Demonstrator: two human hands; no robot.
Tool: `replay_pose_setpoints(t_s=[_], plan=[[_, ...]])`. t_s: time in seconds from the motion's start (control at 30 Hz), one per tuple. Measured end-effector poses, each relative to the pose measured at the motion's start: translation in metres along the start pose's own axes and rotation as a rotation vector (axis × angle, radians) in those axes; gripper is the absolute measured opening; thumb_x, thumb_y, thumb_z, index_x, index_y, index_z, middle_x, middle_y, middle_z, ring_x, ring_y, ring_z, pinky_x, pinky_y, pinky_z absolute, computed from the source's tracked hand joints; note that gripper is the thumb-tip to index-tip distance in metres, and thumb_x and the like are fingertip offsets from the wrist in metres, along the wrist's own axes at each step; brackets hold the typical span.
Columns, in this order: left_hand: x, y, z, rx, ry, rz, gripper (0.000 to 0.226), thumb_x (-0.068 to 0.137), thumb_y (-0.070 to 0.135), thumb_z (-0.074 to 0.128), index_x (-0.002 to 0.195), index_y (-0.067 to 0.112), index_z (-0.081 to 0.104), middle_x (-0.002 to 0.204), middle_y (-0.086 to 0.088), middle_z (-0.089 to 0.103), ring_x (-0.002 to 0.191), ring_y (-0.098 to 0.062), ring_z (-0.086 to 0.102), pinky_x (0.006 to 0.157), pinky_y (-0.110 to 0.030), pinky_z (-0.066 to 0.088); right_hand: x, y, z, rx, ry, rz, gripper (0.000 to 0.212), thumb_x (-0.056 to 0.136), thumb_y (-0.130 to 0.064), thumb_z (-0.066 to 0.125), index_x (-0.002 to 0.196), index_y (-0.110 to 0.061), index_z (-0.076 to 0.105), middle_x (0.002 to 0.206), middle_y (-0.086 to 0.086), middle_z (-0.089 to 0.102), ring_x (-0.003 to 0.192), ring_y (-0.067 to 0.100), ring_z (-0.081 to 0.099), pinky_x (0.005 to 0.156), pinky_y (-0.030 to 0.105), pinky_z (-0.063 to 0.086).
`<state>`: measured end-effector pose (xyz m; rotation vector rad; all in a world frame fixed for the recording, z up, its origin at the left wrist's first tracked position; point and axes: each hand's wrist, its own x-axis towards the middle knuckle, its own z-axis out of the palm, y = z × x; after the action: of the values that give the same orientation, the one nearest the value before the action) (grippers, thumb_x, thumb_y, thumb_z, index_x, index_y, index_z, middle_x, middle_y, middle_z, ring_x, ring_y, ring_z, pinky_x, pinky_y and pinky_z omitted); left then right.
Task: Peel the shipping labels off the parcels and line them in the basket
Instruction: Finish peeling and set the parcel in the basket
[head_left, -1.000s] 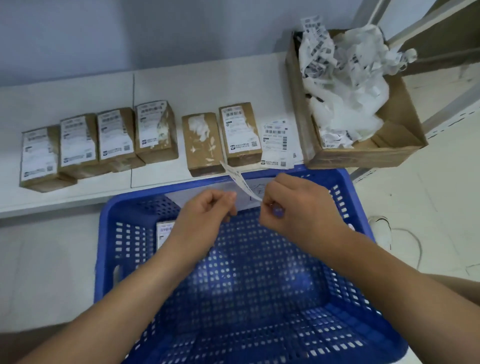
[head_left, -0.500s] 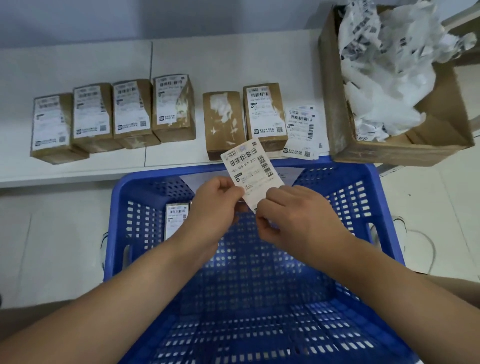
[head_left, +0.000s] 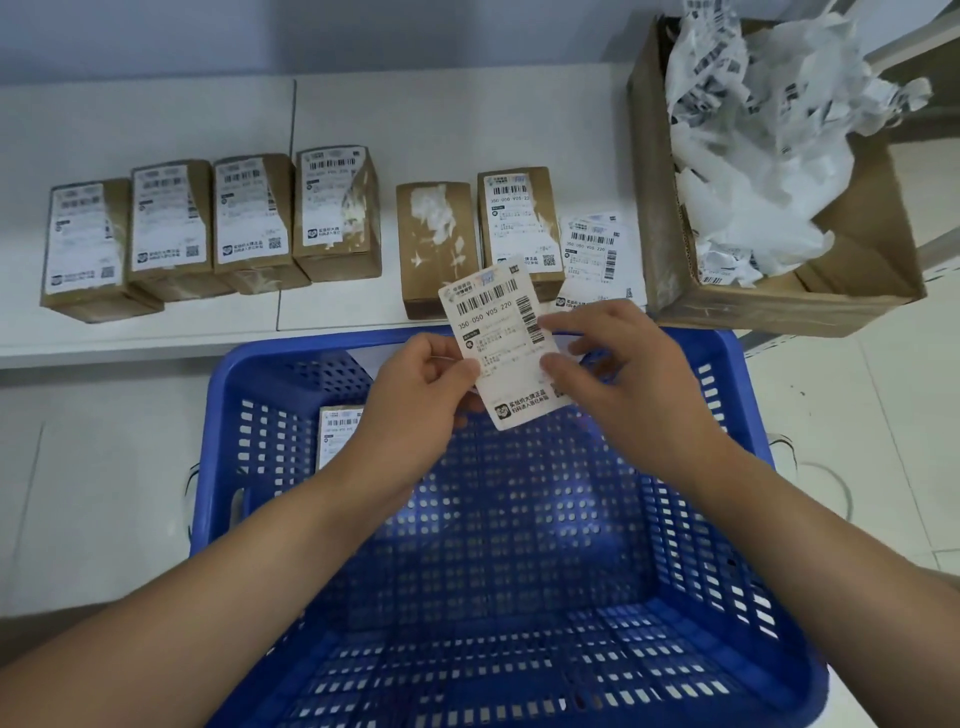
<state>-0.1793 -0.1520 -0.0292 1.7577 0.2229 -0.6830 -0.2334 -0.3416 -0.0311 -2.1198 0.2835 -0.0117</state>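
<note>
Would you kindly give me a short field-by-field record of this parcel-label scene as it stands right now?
held label: one shipping label, printed side up, above the far end of the basket
left hand: left hand pinches the label's left edge
right hand: right hand holds its right edge
basket: blue basket; one label on its far-left inner wall
parcels on shelf: six; five labelled, one stripped parcel
loose labels: small stack right of the parcels
cardboard box: cardboard box holding crumpled paper
</note>
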Motion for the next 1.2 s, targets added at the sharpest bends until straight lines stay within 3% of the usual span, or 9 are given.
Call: replay_pose_setpoints(t_s=[0.1,0.17,0.37,0.53,0.67,0.87,0.97,1.1,1.2], plan=[[0.001,0.004,0.0,0.032,-0.062,0.015,0.005,0.106,0.02,0.057,0.107,0.017,0.061,0.092,0.014,0.079,0.075,-0.006,0.074,0.071,-0.024,0.056,0.006,-0.003,-0.004,0.199,-0.033,0.146,0.031,0.094,-0.021,0.072,0.123,-0.032,0.069,0.123,-0.011,0.064,0.099,0.011,0.069,0.078,0.031,0.063],[0.0,0.005,0.0,0.058,-0.086,0.027,0.004,0.106,0.021,0.058,0.106,0.018,0.06,0.094,0.012,0.08,0.077,-0.006,0.075,0.067,-0.019,0.055,0.005,-0.005,-0.003,0.224,-0.021,0.17,0.028,0.093,-0.019,0.072,0.117,-0.034,0.07,0.114,-0.008,0.07,0.093,0.016,0.072,0.075,0.036,0.063],[0.004,0.003,-0.006,0.228,-0.088,0.15,0.003,0.105,0.022,0.059,0.103,0.024,0.058,0.098,0.009,0.076,0.077,-0.002,0.072,0.063,-0.014,0.051,0.004,-0.012,-0.005,0.205,0.04,0.162,0.027,0.092,-0.012,0.073,0.113,-0.029,0.072,0.099,-0.002,0.071,0.08,0.017,0.071,0.071,0.034,0.063],[0.005,0.005,-0.014,0.43,-0.089,0.276,0.006,0.105,0.028,0.058,0.107,0.033,0.056,0.106,0.018,0.072,0.084,0.001,0.067,0.066,-0.016,0.05,0.003,-0.02,-0.008,0.217,0.052,0.129,0.028,0.091,-0.01,0.073,0.113,-0.028,0.071,0.094,0.002,0.072,0.081,0.017,0.073,0.07,0.033,0.063],[0.007,0.005,-0.021,0.414,-0.08,0.268,0.007,0.104,0.029,0.058,0.107,0.034,0.058,0.104,0.019,0.072,0.084,-0.002,0.068,0.068,-0.017,0.048,0.002,-0.022,-0.004,0.212,0.045,0.084,0.03,0.091,-0.012,0.074,0.113,-0.032,0.071,0.087,0.005,0.072,0.08,0.021,0.072,0.07,0.038,0.062],[0.016,-0.004,-0.024,0.501,-0.086,0.246,0.013,0.104,0.034,0.056,0.116,0.037,0.051,0.1,0.017,0.069,0.087,-0.006,0.068,0.07,-0.03,0.052,-0.002,-0.028,0.0,0.201,0.093,0.024,0.037,0.092,-0.008,0.072,0.104,-0.043,0.066,0.095,-0.006,0.071,0.083,0.009,0.071,0.067,0.02,0.059],[0.026,-0.009,-0.026,0.455,-0.007,0.224,0.024,0.104,0.032,0.056,0.127,0.031,0.05,0.107,0.018,0.065,0.093,-0.005,0.066,0.071,-0.026,0.049,-0.002,-0.024,-0.004,0.211,0.1,0.06,0.039,0.092,-0.009,0.071,0.103,-0.046,0.066,0.096,-0.005,0.071,0.084,0.013,0.071,0.067,0.024,0.061],[0.052,-0.009,-0.027,0.368,0.243,0.264,0.043,0.102,0.03,0.063,0.141,0.024,0.044,0.138,0.008,0.046,0.118,-0.008,0.055,0.091,-0.026,0.044,-0.004,-0.02,-0.009,0.214,0.099,0.089,0.037,0.092,-0.007,0.071,0.104,-0.042,0.068,0.087,-0.001,0.071,0.078,0.012,0.07,0.061,0.018,0.057],[0.08,-0.006,-0.025,0.273,0.305,0.181,0.059,0.1,0.034,0.066,0.151,0.019,0.04,0.15,0.0,0.042,0.134,-0.015,0.047,0.1,-0.028,0.038,-0.004,-0.02,-0.01,0.229,0.098,0.102,0.034,0.092,-0.007,0.071,0.106,-0.038,0.069,0.085,0.0,0.071,0.077,0.012,0.07,0.058,0.017,0.056]])
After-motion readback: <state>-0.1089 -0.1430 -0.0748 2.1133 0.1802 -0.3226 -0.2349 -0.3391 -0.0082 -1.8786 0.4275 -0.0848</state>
